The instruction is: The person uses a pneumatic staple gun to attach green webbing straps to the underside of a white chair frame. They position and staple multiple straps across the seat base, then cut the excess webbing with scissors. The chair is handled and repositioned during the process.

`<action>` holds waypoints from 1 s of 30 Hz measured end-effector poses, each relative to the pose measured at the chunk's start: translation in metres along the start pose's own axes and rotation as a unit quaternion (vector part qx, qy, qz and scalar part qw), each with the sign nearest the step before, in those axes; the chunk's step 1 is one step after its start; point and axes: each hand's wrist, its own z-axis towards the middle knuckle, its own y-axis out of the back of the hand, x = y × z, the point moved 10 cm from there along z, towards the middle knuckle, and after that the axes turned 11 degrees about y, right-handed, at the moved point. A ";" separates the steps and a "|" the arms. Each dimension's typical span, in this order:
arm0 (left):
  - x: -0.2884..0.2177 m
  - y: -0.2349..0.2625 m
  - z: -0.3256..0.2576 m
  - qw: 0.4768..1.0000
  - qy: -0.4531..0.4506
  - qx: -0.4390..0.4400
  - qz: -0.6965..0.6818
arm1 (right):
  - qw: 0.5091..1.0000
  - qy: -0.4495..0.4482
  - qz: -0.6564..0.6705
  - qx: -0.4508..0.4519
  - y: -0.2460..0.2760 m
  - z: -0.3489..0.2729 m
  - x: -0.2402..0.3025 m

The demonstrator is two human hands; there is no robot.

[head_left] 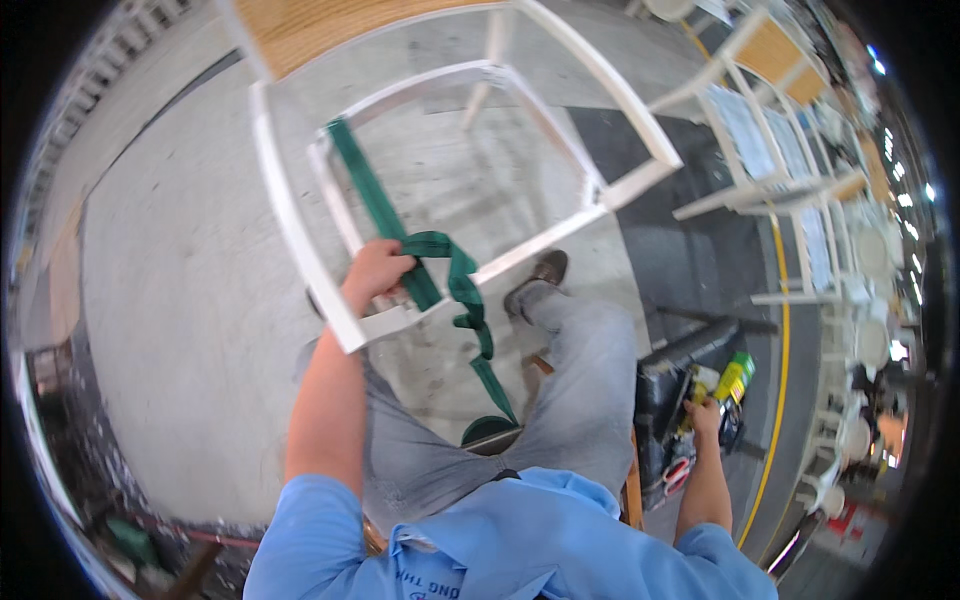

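Closed on the green webbing (368,185), my left grip (380,268) sits by the near left corner of the white chair frame (283,200), where the strip spans the open seat. Were these fingers to loosen, the strip could slacken or skew; I cannot see whether its near end is fastened. Its loose tail curls twice on the way down between my knees, so a twist might get pulled in flat. At my right, the other hand (703,415) reaches beside a yellow-green can (737,375) on a cluttered black stool (655,395); whether it holds anything, I cannot tell. Fumbling there might topple the can or the red-handled scissors (677,475). Grey concrete floor (180,300) lies below, with a yellow line (783,310) and more white chairs (740,130) rightward.
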 end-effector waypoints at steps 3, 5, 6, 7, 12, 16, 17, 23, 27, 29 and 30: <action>0.009 0.003 -0.002 0.999 0.017 0.014 -0.047 | 0.999 0.044 -0.010 -0.013 0.033 -0.001 0.024; 0.005 0.006 -0.004 0.998 0.008 0.009 -0.059 | 0.985 0.120 0.113 -0.049 0.049 -0.014 0.056; 0.013 0.009 -0.007 0.999 0.028 -0.015 -0.033 | 0.987 0.127 0.096 0.008 0.015 -0.022 0.080; 0.014 0.007 -0.007 0.999 0.026 -0.014 -0.034 | 0.977 0.181 0.114 -0.004 0.021 -0.031 0.110; 0.009 0.001 -0.010 0.997 0.010 0.000 -0.083 | 0.949 0.165 0.254 0.085 0.026 -0.083 0.239; 0.011 0.004 -0.003 0.997 -0.019 -0.005 -0.074 | 0.917 0.198 0.237 0.253 -0.060 -0.140 0.349; 0.007 0.004 -0.003 0.997 -0.036 -0.012 -0.068 | 0.907 0.203 0.199 0.311 -0.093 -0.157 0.370; 0.008 0.012 -0.001 0.992 -0.098 -0.050 -0.055 | 0.831 0.225 0.148 0.487 -0.267 -0.237 0.440; 0.008 0.008 0.000 0.997 -0.067 -0.045 -0.011 | 0.856 0.219 0.095 0.459 -0.306 -0.230 0.434; 0.008 0.013 -0.001 0.993 -0.089 -0.079 -0.005 | 0.853 0.235 0.071 0.460 -0.314 -0.230 0.437; 0.009 0.012 0.000 0.994 -0.082 -0.070 -0.009 | 0.853 0.241 0.060 0.459 -0.316 -0.229 0.438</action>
